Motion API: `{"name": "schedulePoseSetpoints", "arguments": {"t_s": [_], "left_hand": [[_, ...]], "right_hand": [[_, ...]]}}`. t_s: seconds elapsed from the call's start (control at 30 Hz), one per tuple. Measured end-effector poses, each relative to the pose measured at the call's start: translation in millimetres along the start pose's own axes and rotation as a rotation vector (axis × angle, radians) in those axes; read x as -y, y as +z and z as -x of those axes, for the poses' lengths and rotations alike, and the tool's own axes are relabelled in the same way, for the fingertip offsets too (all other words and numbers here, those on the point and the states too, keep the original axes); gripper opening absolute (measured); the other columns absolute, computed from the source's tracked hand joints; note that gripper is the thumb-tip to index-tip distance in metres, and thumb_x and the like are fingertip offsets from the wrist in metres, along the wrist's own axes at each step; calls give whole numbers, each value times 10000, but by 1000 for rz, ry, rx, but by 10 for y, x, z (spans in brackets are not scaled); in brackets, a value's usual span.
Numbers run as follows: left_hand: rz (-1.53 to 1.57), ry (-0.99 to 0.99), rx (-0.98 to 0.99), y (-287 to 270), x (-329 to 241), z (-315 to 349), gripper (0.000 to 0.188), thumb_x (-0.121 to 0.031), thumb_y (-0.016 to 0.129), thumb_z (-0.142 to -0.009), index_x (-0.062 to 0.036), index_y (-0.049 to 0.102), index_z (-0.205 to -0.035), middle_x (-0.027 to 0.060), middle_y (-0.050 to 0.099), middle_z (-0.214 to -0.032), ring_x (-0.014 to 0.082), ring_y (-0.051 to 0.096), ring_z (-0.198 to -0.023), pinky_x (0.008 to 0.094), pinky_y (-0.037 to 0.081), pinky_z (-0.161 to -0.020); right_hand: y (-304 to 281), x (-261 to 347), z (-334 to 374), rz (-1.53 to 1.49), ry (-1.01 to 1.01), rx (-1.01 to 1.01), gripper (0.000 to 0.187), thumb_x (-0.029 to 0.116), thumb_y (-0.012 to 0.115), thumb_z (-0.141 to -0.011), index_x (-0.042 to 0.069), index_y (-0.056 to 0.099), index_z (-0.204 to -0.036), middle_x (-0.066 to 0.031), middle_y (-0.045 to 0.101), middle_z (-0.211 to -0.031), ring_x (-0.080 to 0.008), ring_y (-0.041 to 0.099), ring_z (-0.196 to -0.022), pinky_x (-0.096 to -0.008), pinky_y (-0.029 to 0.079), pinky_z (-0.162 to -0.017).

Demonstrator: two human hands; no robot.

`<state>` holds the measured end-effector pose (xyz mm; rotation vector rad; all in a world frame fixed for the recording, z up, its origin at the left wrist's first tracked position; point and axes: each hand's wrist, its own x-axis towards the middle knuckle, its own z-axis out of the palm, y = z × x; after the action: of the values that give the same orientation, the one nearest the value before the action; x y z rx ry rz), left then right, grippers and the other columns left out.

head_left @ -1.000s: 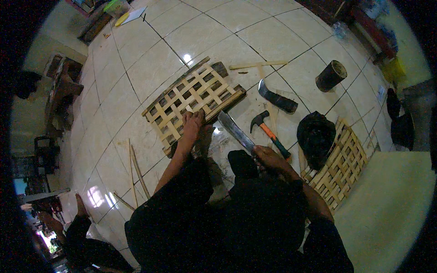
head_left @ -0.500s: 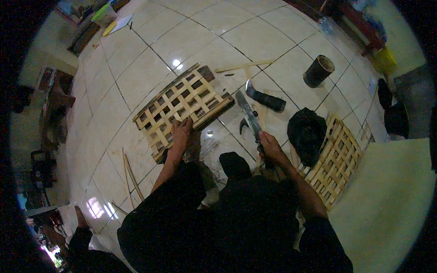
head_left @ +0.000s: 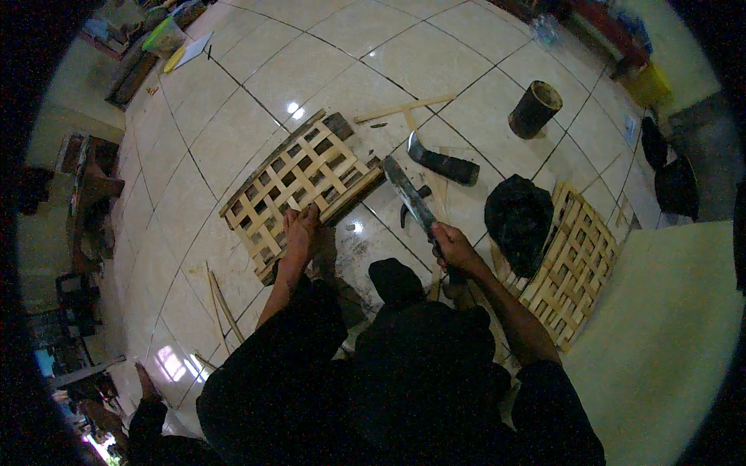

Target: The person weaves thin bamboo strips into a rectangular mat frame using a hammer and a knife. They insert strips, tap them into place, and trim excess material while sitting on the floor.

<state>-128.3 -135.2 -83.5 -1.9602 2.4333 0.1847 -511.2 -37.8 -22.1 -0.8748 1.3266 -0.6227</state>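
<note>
A woven lattice panel of pale flat strips (head_left: pixel 289 177), with dark wood along its long sides, lies tilted on the floor ahead of me. My left hand (head_left: pixel 300 228) grips its near edge, fingers bent over the strips. In my right hand (head_left: pixel 457 247) is a large knife (head_left: pixel 409 193), its broad blade slanting up and left so that the tip is by the panel's right corner. Partly behind the blade lies a claw hammer (head_left: pixel 405 216). Just beyond rests a tool with a short bent blade and thick dark handle (head_left: pixel 447 165).
To my right are a dark, crumpled bag-like bundle (head_left: pixel 517 225) and a second woven panel (head_left: pixel 579 268). A dark open cylinder (head_left: pixel 535 110) stands farther off. Thin strips lie beyond the panel (head_left: pixel 404 107) and at left (head_left: pixel 219 307). Another person's arm or leg (head_left: pixel 145 382) shows lower left.
The knife's tip has swung a little left, closer to the panel's right corner. My left hand keeps its place on the panel. The whole view has shifted slightly.
</note>
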Motion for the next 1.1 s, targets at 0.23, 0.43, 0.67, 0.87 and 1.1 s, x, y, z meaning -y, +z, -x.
{"name": "schedulePoseSetpoints", "arguments": {"t_s": [0.23, 0.43, 0.67, 0.87, 1.1], "left_hand": [[8, 60, 46, -44, -62, 4, 431, -167, 438, -935, -249, 486, -1356, 35, 577, -1288, 388, 428, -1204, 509, 243, -1033], [41, 86, -23, 271, 179, 4, 396, -247, 404, -957, -244, 508, -1340, 32, 586, -1272, 371, 419, -1225, 494, 223, -1050], [92, -44, -90, 675, 375, -132, 374, -278, 412, -943, -208, 555, -1281, 56, 578, -1239, 337, 425, -1196, 485, 245, -1037], [90, 77, -97, 611, 283, -21, 432, -181, 484, -860, -193, 531, -1289, 68, 559, -1213, 325, 449, -1108, 494, 262, -1014], [-46, 85, -103, -88, -95, 85, 472, -121, 493, -844, -170, 499, -1314, 66, 576, -1170, 303, 450, -1092, 484, 255, -1015]], "right_hand": [[-65, 51, 34, -1, 34, -29, 341, 403, 372, -1008, 88, 470, -926, -8, 439, -586, -107, 422, -411, -287, 395, -375], [52, 230, 101, -34, 33, -17, 332, 404, 367, -1008, 94, 478, -958, -9, 439, -586, -106, 419, -412, -287, 402, -382], [-12, 183, -22, 120, -15, 34, 357, 433, 363, -1004, 96, 482, -1016, -6, 456, -602, -105, 416, -413, -285, 405, -390], [-20, 96, -133, 31, 69, 79, 384, 463, 354, -1000, 112, 454, -1121, -18, 470, -621, -105, 421, -425, -286, 401, -392], [191, 184, -50, -177, 129, 118, 347, 460, 372, -994, 153, 417, -1148, -21, 450, -599, -117, 416, -407, -298, 378, -367]]}}
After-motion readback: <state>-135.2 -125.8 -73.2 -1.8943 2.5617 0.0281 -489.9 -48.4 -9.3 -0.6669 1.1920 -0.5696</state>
